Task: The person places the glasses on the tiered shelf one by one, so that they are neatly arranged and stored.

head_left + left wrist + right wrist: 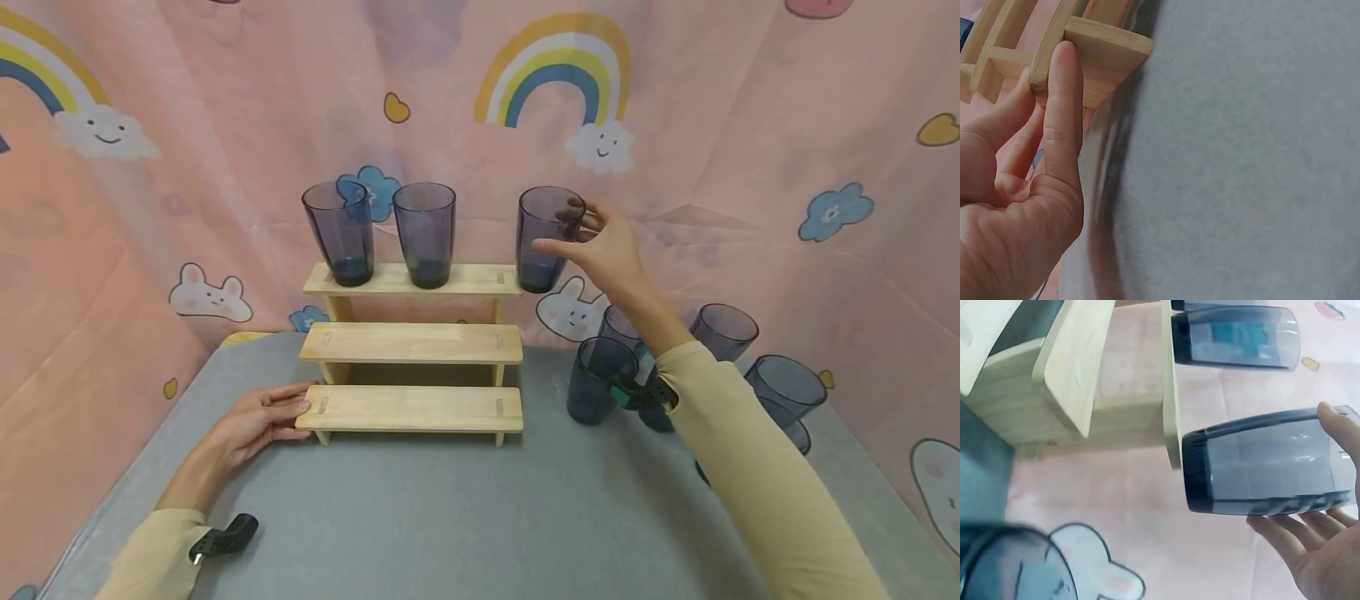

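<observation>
A three-step wooden stand (412, 408) rests on the grey table. My left hand (251, 421) pinches the left end of its lowest step, thumb on one face and fingers on the other, as the left wrist view shows. My right hand (611, 250) grips a dark tinted glass (542, 237) near its rim, upright, just off the right end of the top step. In the right wrist view that glass (1266, 465) has its thick base right by the step's edge. Two matching glasses, one at the left end (341, 237) and one beside it (425, 237), stand on the top step.
Several more tinted glasses, such as the near one (596, 387) and the far one (723, 329), stand on the table at the right, partly hidden by my right arm. A pink patterned curtain (450, 142) hangs close behind the stand.
</observation>
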Demonstrator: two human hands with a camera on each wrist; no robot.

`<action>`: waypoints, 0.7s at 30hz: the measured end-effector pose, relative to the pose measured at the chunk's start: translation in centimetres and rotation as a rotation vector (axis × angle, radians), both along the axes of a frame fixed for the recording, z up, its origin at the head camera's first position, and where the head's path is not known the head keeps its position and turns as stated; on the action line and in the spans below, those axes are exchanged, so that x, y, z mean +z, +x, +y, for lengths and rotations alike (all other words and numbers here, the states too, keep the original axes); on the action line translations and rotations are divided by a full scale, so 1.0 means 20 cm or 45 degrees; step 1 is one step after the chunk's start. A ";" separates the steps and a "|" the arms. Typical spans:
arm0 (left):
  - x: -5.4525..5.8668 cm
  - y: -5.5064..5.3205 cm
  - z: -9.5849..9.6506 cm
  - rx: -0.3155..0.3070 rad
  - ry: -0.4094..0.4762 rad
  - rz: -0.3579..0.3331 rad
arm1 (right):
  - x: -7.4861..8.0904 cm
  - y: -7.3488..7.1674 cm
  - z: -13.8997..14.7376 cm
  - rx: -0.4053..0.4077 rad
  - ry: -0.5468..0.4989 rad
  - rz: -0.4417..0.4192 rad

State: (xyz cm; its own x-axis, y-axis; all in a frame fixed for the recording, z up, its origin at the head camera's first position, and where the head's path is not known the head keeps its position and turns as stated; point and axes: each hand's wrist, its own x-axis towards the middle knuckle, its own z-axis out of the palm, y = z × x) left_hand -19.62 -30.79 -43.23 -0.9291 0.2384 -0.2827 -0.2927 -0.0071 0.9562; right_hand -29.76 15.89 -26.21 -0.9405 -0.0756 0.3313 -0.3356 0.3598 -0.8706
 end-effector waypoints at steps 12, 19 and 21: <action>-0.01 0.00 0.00 -0.013 0.007 0.009 | -0.02 -0.07 -0.16 0.093 -0.032 0.020; -0.01 0.00 0.00 -0.016 0.021 0.012 | -0.02 -0.08 -0.17 0.121 0.091 0.012; -0.01 0.00 0.00 -0.014 0.020 0.011 | -0.02 -0.08 -0.17 0.118 0.114 0.015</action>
